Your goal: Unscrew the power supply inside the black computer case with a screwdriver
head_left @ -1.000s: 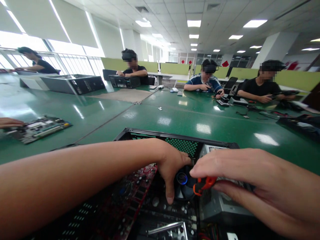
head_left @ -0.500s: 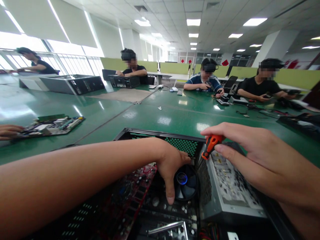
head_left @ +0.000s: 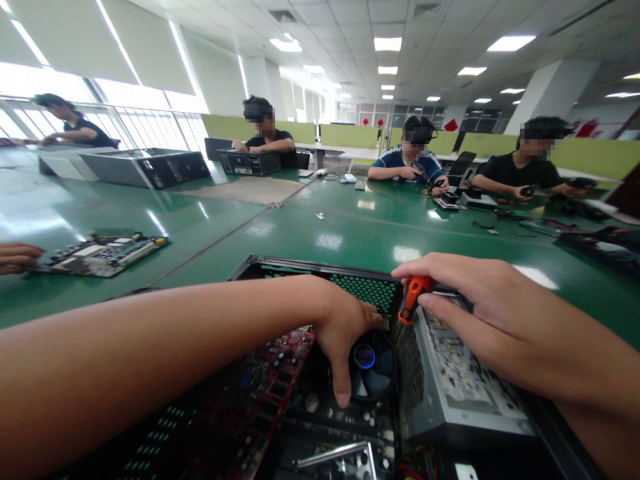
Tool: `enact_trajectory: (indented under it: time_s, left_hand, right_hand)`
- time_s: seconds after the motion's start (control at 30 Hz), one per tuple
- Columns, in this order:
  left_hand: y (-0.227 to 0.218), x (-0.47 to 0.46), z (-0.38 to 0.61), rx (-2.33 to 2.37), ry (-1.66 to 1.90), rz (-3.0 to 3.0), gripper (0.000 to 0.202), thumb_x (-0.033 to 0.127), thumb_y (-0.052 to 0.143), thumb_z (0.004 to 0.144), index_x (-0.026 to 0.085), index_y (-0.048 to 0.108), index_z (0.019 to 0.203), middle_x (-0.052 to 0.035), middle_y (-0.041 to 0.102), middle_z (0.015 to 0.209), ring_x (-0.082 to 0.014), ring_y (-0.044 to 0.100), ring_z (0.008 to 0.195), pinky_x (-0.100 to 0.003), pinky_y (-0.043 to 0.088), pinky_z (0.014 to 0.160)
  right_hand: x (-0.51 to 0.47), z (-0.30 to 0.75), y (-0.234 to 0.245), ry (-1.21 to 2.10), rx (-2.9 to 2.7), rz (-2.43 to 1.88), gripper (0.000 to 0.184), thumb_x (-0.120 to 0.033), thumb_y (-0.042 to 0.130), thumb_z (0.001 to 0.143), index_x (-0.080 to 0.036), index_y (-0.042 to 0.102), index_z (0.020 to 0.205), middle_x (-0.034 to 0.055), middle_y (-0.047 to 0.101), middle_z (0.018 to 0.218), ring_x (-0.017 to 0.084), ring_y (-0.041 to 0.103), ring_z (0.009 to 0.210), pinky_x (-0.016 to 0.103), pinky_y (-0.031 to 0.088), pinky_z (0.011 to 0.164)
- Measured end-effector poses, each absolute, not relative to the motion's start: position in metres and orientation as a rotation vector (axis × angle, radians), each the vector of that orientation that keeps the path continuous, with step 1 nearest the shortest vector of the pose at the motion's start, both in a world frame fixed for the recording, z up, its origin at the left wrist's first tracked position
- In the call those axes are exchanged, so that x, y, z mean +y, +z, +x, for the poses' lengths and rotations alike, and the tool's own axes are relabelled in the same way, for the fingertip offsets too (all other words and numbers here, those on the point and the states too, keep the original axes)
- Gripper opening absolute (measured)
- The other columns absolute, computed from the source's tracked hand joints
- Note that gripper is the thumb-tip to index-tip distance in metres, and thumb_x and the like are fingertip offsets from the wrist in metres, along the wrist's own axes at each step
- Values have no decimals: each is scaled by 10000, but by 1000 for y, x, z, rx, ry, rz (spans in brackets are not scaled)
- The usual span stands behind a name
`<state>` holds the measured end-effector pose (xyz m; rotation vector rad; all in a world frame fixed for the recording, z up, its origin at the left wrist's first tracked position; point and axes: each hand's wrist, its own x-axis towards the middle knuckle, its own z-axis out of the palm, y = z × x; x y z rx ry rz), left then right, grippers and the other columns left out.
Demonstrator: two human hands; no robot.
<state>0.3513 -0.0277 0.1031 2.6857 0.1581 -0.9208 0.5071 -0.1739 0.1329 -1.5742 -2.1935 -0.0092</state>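
Observation:
My left hand [head_left: 343, 333] reaches down into an open black computer case [head_left: 320, 263] and grips the side of a round black cooling fan [head_left: 375, 373]. Its thumb lies along the fan's near left edge, the fingers around the far side and partly hidden. My right hand [head_left: 480, 313] holds an orange and black screwdriver [head_left: 414, 297] by the handle, tip down, between the fan and the metal power supply [head_left: 470, 373]. The screwdriver's tip is out of sight. A red circuit board [head_left: 280, 380] stands left of the fan, beneath my left forearm.
A metal bracket [head_left: 340, 457] and coloured wires [head_left: 420, 463] are at the case's near end. On the green table [head_left: 280, 233] lies a motherboard [head_left: 110, 253], with another person's hand [head_left: 17, 259] beside it. Several people work across the table among computer cases [head_left: 150, 167] and parts.
My right hand and the screwdriver have shifted slightly left and down. My left hand stays on the fan. At the left, the other person's hand and the motherboard have moved a little.

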Motion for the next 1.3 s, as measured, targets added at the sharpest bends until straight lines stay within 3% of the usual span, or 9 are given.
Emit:
enact_trajectory:
  time_s: [0.3, 0.57, 0.77, 0.93, 1.1, 1.2, 1.3]
  left_hand:
    - [104, -27, 353, 136, -934, 2695, 1157, 453, 773, 497, 87, 311, 1492, -176, 433, 1488, -305, 436, 1362, -355, 314, 1152]
    - [102, -27, 354, 167, -945, 2699, 1169, 490, 780, 466, 100, 342, 1477, -187, 478, 1453, -328, 485, 1313, -395, 359, 1125]
    - [102, -27, 352, 145, -906, 2669, 1176, 445, 786, 482, 108, 305, 1500, -165, 414, 1518, -305, 424, 1380, -354, 313, 1156]
    - [102, -29, 352, 188, -935, 2682, 1204, 448, 797, 471, 116, 284, 1509, -172, 415, 1516, -319, 425, 1378, -380, 321, 1151]
    - [102, -29, 352, 219, -953, 2652, 1254, 465, 813, 468, 118, 236, 1526, -164, 376, 1543, -314, 399, 1399, -379, 296, 1166]
    - [103, -29, 352, 229, -952, 2636, 1253, 504, 818, 468, 135, 249, 1521, -160, 375, 1544, -311, 401, 1399, -379, 298, 1165]
    - [104, -30, 352, 236, -978, 2632, 1248, 558, 804, 478, 152, 251, 1521, -163, 411, 1519, -324, 438, 1368, -402, 339, 1140]
  right_hand:
    - [-175, 509, 131, 13, -2183, -1584, 349, -225, 454, 992, -261, 559, 1324, 55, 693, 1218, 224, 653, 1076, 387, 529, 888]
    - [-173, 506, 133, 32, -2182, -1589, 329, -216, 474, 981, -256, 580, 1291, 55, 697, 1204, 225, 650, 1072, 371, 521, 882]
    - [-175, 506, 132, 3, -2188, -1568, 329, -231, 483, 980, -253, 594, 1289, 61, 708, 1177, 229, 665, 1038, 359, 527, 856]
    - [-174, 507, 131, -7, -2186, -1568, 318, -243, 504, 976, -260, 592, 1281, 50, 701, 1193, 225, 661, 1052, 363, 518, 880]
    - [-178, 501, 135, 72, -2230, -1515, 345, -172, 487, 966, -284, 579, 1280, 15, 705, 1151, 184, 663, 1009, 308, 520, 853]
    - [-181, 500, 136, 128, -2235, -1522, 299, -188, 515, 955, -302, 590, 1221, -16, 707, 1111, 163, 662, 969, 285, 517, 826]
    - [-180, 504, 135, 54, -2177, -1621, 123, -305, 580, 938, -276, 639, 1042, -8, 723, 955, 184, 668, 802, 312, 509, 676]
